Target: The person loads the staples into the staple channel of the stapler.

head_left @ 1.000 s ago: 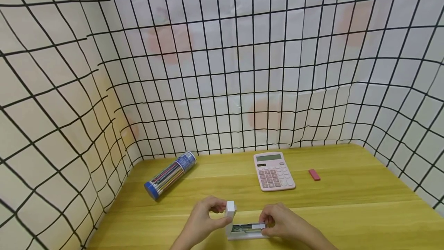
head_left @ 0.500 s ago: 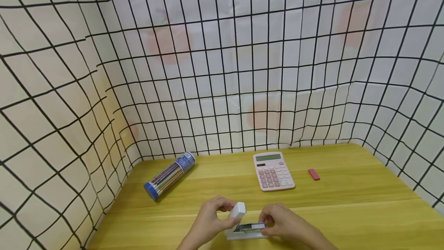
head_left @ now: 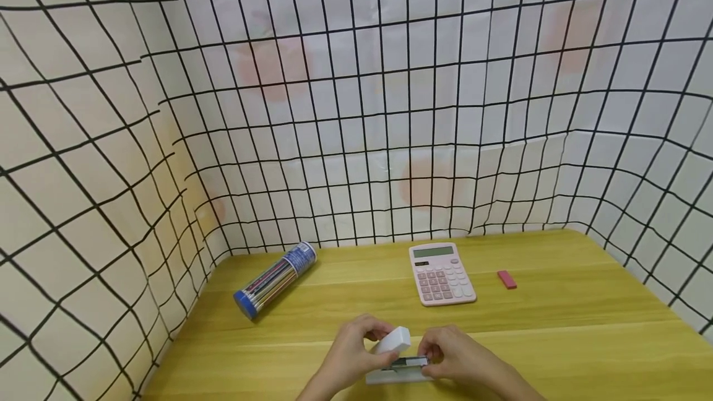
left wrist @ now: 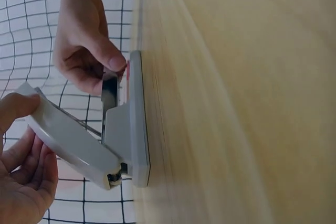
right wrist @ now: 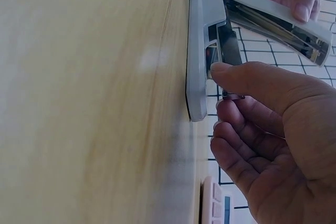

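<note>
A white stapler (head_left: 398,377) stands on the table with its top cover (left wrist: 68,135) swung up at an angle from the base. My left hand (head_left: 356,351) grips that raised cover between thumb and fingers, near its free end. With thumb and fingertips my right hand (head_left: 459,354) pinches the front end of the dark metal staple magazine (right wrist: 229,45), just above the base. In the right wrist view the metal inside of the cover shows, and the magazine lies between cover and base. The cover hides part of the magazine in the head view.
Behind the hands a pink calculator (head_left: 442,274) lies on the wooden table (head_left: 334,289). To its right is a small red-pink block (head_left: 507,279). A clear tube of pencils (head_left: 275,279) with a blue cap lies at the back left. Grid-patterned cloth (head_left: 345,110) surrounds the table.
My left hand has tipped the stapler's cover from nearly upright down toward the right, over the magazine. The right hand has kept its place at the magazine's front end.
</note>
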`<action>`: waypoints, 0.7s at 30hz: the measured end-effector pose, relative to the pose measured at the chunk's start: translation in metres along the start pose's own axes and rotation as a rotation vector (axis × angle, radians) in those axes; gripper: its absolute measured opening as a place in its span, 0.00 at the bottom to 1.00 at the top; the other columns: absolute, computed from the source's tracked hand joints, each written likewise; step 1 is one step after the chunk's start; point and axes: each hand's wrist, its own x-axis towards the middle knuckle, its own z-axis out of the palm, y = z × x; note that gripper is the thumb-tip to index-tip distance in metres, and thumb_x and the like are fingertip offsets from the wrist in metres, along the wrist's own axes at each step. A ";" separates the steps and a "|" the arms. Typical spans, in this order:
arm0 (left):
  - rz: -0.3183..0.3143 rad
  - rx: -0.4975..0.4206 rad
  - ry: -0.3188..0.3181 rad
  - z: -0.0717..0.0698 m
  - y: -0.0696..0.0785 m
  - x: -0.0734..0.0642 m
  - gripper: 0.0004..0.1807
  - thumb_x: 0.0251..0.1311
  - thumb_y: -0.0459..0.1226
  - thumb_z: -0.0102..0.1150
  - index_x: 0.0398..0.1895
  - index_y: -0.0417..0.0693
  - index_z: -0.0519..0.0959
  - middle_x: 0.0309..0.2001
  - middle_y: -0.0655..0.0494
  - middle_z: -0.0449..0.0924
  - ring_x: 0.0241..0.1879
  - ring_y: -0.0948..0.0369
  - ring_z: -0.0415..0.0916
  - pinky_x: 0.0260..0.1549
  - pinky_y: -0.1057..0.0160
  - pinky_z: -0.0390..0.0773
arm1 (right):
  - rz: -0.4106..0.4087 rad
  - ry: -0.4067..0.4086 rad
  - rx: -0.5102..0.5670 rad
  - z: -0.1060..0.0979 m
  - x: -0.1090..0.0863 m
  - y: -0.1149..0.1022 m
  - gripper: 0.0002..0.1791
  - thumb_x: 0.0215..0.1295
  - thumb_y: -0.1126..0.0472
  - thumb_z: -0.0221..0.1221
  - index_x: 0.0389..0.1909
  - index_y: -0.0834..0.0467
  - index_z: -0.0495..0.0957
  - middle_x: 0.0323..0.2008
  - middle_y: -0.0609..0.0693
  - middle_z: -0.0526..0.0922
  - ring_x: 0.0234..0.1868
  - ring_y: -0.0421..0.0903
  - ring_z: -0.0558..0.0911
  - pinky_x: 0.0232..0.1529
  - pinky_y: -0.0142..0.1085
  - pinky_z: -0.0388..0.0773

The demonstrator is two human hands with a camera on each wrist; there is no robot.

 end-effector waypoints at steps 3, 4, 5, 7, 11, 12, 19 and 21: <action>0.003 -0.011 -0.003 0.002 -0.001 0.002 0.15 0.47 0.39 0.74 0.40 0.49 0.84 0.38 0.63 0.81 0.37 0.73 0.75 0.41 0.66 0.80 | 0.003 -0.003 0.005 -0.001 0.000 0.001 0.08 0.52 0.58 0.71 0.31 0.54 0.81 0.25 0.35 0.77 0.26 0.28 0.71 0.27 0.25 0.72; 0.006 -0.016 -0.005 0.003 -0.001 0.002 0.15 0.47 0.38 0.74 0.40 0.49 0.84 0.38 0.63 0.81 0.37 0.73 0.75 0.40 0.67 0.80 | 0.003 -0.004 0.008 -0.001 0.000 0.001 0.08 0.52 0.58 0.70 0.31 0.54 0.81 0.25 0.35 0.77 0.26 0.28 0.71 0.27 0.25 0.73; 0.008 -0.022 -0.008 0.004 -0.002 0.002 0.15 0.47 0.38 0.74 0.40 0.49 0.84 0.38 0.63 0.81 0.37 0.73 0.75 0.40 0.68 0.80 | 0.002 -0.004 0.010 -0.001 0.000 0.001 0.08 0.52 0.59 0.70 0.31 0.54 0.81 0.25 0.36 0.77 0.26 0.28 0.71 0.27 0.25 0.73; 0.005 -0.037 -0.015 0.005 -0.003 0.002 0.15 0.47 0.38 0.74 0.41 0.49 0.84 0.38 0.63 0.81 0.37 0.73 0.75 0.39 0.70 0.79 | 0.005 -0.004 0.019 -0.001 0.000 0.002 0.08 0.52 0.59 0.70 0.31 0.54 0.81 0.25 0.36 0.77 0.25 0.28 0.71 0.27 0.25 0.73; -0.003 -0.067 -0.026 0.006 -0.003 0.002 0.16 0.48 0.37 0.73 0.41 0.48 0.83 0.39 0.61 0.81 0.37 0.73 0.75 0.39 0.70 0.79 | -0.005 -0.001 0.024 0.000 0.001 0.002 0.09 0.52 0.59 0.70 0.32 0.55 0.82 0.25 0.36 0.77 0.26 0.27 0.71 0.27 0.25 0.73; -0.006 -0.076 -0.028 0.006 -0.003 0.001 0.16 0.48 0.36 0.73 0.41 0.47 0.83 0.39 0.60 0.81 0.37 0.73 0.75 0.39 0.70 0.79 | -0.005 0.000 0.025 0.000 0.001 0.002 0.09 0.52 0.58 0.70 0.32 0.55 0.82 0.25 0.36 0.77 0.26 0.27 0.71 0.27 0.25 0.73; -0.037 -0.054 -0.070 0.015 -0.002 0.004 0.16 0.45 0.31 0.72 0.40 0.48 0.83 0.37 0.65 0.79 0.35 0.75 0.71 0.36 0.73 0.75 | 0.004 0.000 0.022 0.000 0.001 0.001 0.10 0.52 0.58 0.71 0.28 0.54 0.79 0.23 0.36 0.75 0.24 0.28 0.68 0.24 0.26 0.70; -0.031 -0.038 -0.079 0.018 -0.002 0.006 0.16 0.44 0.30 0.71 0.39 0.48 0.84 0.36 0.66 0.78 0.34 0.75 0.71 0.35 0.73 0.74 | 0.007 0.004 0.017 0.001 0.001 0.001 0.10 0.51 0.58 0.71 0.26 0.53 0.77 0.21 0.37 0.73 0.23 0.28 0.66 0.23 0.25 0.68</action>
